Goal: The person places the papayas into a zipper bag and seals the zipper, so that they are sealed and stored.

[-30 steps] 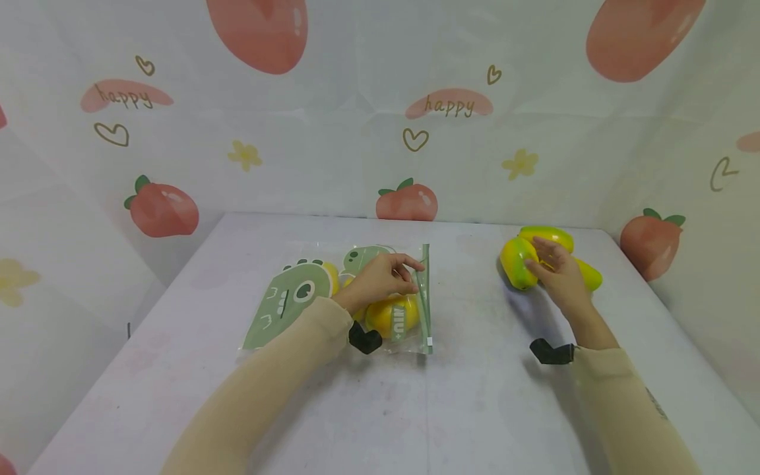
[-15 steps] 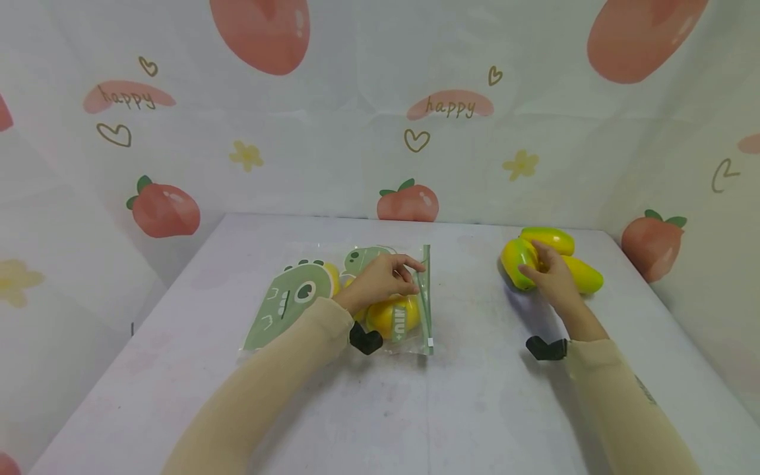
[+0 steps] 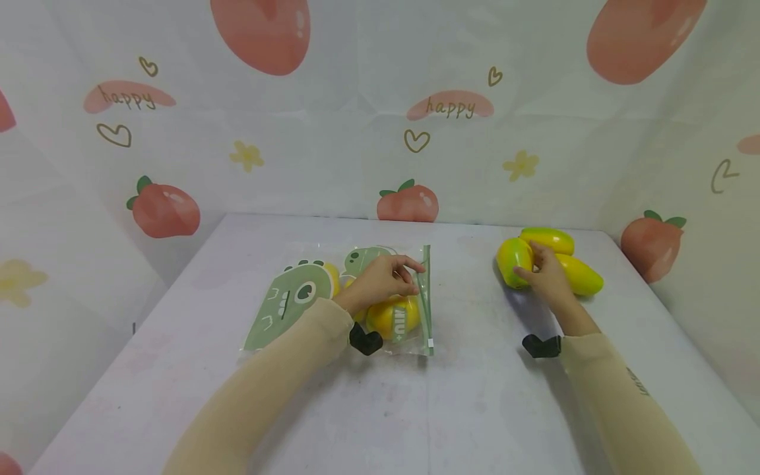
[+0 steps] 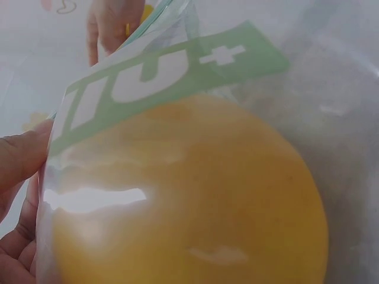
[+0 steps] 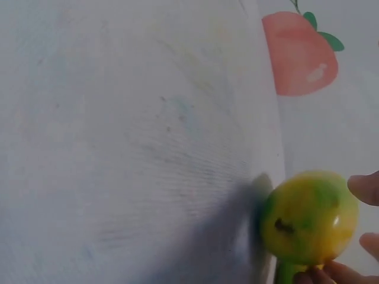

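Observation:
A clear zip bag with green dinosaur prints lies at the middle left of the table in the head view. Inside it are rounded yellow fruits; one yellow-orange mango fills much of the left wrist view through the film. At the bag's green-edged mouth, my left hand holds the film between thumb and fingers. Over on the right, my right hand grips a glossy yellow-green mango, thumb on the near side. The right wrist view shows that mango's dark stem end, with fingertips beside it.
Two longer yellow-green mangoes lie by the right hand: one behind it, another to its right. The white table ends at a fruit-printed cloth behind. Dark wrist mounts sit at both cuffs.
My right hand has closed in on the nearest mango, and both have shifted slightly left, away from the other two. The left hand and bag have stayed in place.

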Demonstrator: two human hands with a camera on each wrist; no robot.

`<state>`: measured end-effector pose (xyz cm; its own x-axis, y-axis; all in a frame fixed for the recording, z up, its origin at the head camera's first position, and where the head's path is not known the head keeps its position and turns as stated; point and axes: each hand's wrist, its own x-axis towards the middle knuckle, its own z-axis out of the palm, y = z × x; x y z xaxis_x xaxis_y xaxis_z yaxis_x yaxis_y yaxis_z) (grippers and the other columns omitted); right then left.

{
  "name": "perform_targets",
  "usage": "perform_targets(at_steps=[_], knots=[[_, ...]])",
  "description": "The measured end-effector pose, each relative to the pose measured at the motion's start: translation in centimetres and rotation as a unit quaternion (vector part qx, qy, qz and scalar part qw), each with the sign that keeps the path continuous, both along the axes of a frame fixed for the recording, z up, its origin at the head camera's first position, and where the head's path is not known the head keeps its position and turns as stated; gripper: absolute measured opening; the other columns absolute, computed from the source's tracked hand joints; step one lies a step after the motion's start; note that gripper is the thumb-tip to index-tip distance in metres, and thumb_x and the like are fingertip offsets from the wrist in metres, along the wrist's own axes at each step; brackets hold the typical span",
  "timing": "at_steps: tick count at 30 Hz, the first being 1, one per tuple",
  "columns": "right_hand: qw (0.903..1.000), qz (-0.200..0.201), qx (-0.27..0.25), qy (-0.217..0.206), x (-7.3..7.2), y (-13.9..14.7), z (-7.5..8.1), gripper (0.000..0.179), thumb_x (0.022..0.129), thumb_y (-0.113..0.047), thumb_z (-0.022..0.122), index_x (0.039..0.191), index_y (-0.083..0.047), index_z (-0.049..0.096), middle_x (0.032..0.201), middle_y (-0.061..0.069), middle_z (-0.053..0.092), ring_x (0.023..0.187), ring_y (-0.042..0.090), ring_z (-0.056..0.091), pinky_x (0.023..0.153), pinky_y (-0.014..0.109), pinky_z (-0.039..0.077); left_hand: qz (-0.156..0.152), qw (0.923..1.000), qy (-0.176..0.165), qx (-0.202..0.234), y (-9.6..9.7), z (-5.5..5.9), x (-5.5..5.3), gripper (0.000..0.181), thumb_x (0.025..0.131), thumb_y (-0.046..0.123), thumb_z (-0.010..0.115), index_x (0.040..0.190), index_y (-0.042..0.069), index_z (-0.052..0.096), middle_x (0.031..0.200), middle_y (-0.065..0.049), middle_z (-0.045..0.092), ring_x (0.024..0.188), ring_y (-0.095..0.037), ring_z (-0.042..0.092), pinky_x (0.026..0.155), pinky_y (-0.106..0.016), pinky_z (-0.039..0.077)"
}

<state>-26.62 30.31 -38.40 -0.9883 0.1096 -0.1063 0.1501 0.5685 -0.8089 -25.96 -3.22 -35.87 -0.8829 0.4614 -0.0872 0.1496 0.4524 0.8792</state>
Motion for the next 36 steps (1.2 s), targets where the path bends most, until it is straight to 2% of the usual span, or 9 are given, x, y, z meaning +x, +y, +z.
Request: perform_targets(at_steps=[4, 13, 22, 27, 32, 33, 36], knots=[[0.9997, 0.019, -0.001, -0.018, -0.2, -0.1, -0.4, 0.081, 0.097, -0.016, 0.057, 0.154, -0.002, 0.001, 0.157, 0.029, 0.007, 0.141, 0.050, 0.022, 0.111, 0.057, 0.027, -0.001, 1.0000, 0.004, -0.001, 0.0, -0.1, -0.1, 0.033, 0.083, 0.011, 0.076, 0.114, 0.017, 0.069, 0.084, -0.004, 0.060, 0.077, -0.019, 0.056, 0.067, -0.022, 0.048], [0.9976, 0.037, 0.027, -0.052, -0.7, -0.7, -0.7, 0.089, 0.097, -0.027, 0.057, 0.153, -0.002, -0.007, 0.156, 0.032, 0.008, 0.141, 0.049, 0.021, 0.112, 0.058, 0.026, -0.006, 1.0000, 0.006, 0.003, 0.0, -0.2, -0.2, 0.033, 0.083, 0.011, 0.076, 0.114, 0.017, 0.069, 0.084, -0.004, 0.060, 0.077, -0.019, 0.057, 0.067, -0.022, 0.049], [0.9935, 0.037, 0.071, -0.081, -1.4, -1.7, -0.7, 0.095, 0.095, -0.035, 0.059, 0.153, 0.000, -0.008, 0.152, 0.036, 0.015, 0.139, 0.049, 0.025, 0.112, 0.058, 0.024, -0.006, 1.0000, 0.004, 0.003, -0.1, -0.2, -0.1, 0.033, 0.083, 0.012, 0.076, 0.115, 0.015, 0.069, 0.084, -0.004, 0.061, 0.077, -0.019, 0.056, 0.067, -0.022, 0.048], [0.9899, 0.042, 0.093, -0.099, -1.6, -2.3, -0.6, 0.095, 0.096, -0.039, 0.056, 0.151, 0.004, -0.009, 0.153, 0.036, 0.012, 0.141, 0.048, 0.019, 0.114, 0.059, 0.019, -0.010, 0.9999, 0.008, -0.001, -0.1, -0.3, -0.2, 0.036, 0.083, 0.012, 0.076, 0.118, 0.012, 0.067, 0.084, -0.004, 0.060, 0.077, -0.019, 0.056, 0.067, -0.023, 0.047], [0.9897, 0.029, 0.089, -0.108, -1.6, -2.7, -0.4, 0.093, 0.096, -0.040, 0.054, 0.152, 0.004, -0.007, 0.155, 0.034, 0.009, 0.142, 0.048, 0.017, 0.114, 0.060, 0.017, -0.008, 0.9999, 0.008, 0.000, 0.0, -0.3, -0.1, 0.036, 0.083, 0.011, 0.076, 0.119, 0.011, 0.067, 0.083, -0.004, 0.060, 0.077, -0.019, 0.055, 0.067, -0.023, 0.046], [0.9902, 0.026, 0.085, -0.107, -1.6, -2.7, -0.3, 0.092, 0.096, -0.040, 0.053, 0.152, 0.003, -0.006, 0.155, 0.034, 0.009, 0.142, 0.048, 0.018, 0.114, 0.060, 0.018, -0.008, 0.9999, 0.008, -0.001, 0.0, -0.2, -0.1, 0.036, 0.083, 0.011, 0.076, 0.119, 0.011, 0.067, 0.083, -0.004, 0.060, 0.077, -0.019, 0.055, 0.067, -0.023, 0.046], [0.9925, 0.018, 0.069, -0.099, -1.4, -2.9, -0.4, 0.088, 0.097, -0.038, 0.053, 0.153, 0.002, -0.003, 0.151, 0.033, 0.023, 0.133, 0.044, 0.035, 0.113, 0.056, 0.024, -0.006, 1.0000, 0.007, -0.004, 0.0, -0.2, -0.1, 0.036, 0.083, 0.012, 0.076, 0.118, 0.012, 0.067, 0.083, -0.004, 0.060, 0.078, -0.019, 0.055, 0.067, -0.023, 0.046]])
